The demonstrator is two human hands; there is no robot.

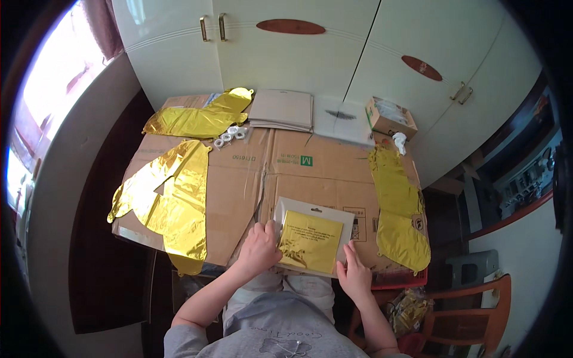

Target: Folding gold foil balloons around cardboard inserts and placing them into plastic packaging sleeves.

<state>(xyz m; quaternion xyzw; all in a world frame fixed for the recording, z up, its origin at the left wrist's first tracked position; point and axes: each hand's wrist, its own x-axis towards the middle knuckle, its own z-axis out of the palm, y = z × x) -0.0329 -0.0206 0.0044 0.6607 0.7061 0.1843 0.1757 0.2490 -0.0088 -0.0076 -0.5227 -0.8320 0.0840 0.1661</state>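
Observation:
Near the front edge of the cardboard lies a flat pale packet with a hang hole at its top. Folded gold foil with small dark print shows in its middle. My left hand is closed at the packet's left edge, its fingers curled. At the lower right edge, my right hand pinches the packet between thumb and fingers. Flat gold foil balloons surround it: a large one to the left, another at the far left and a long one on the right.
Brown cardboard covers the table. Along its back are rolls of white ribbon, a stack of grey cards, a clear bag and an open box. White cabinets stand behind. A wooden chair is at lower right.

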